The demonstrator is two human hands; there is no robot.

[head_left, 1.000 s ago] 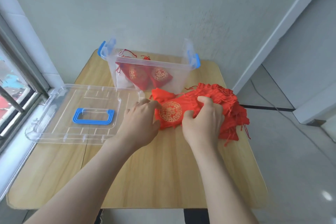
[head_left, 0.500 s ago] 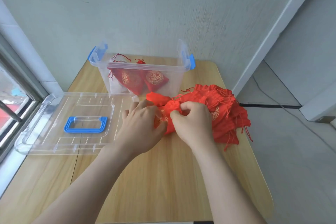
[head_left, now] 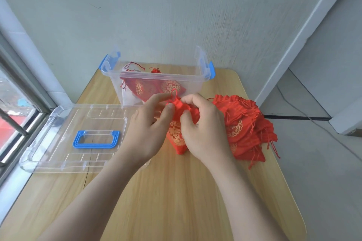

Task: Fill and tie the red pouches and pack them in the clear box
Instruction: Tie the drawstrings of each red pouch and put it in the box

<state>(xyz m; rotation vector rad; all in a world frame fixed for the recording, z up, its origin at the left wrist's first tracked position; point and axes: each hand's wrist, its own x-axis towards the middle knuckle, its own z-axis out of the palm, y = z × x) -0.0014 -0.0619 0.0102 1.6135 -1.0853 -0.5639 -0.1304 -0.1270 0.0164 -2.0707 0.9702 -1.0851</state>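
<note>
A red pouch [head_left: 177,137] with a gold emblem stands upright above the wooden table [head_left: 176,191], held between both hands. My left hand [head_left: 147,133] pinches its gathered top from the left. My right hand [head_left: 203,131] grips the same top from the right, and a red cord loop sticks up between my fingers. Just behind, the clear box [head_left: 156,78] with blue latches holds two red pouches [head_left: 154,88]. A pile of flat red pouches [head_left: 246,131] lies to the right of my right hand.
The clear lid [head_left: 64,123] with a blue handle [head_left: 96,140] lies flat on the left of the table. A window frame [head_left: 17,92] runs along the left edge. A wall stands close behind the box, and grey floor lies to the right.
The pouch lay flat on the pile a second ago; both hands have lifted it upright and bunched its top. The camera view has tilted and moved closer.
</note>
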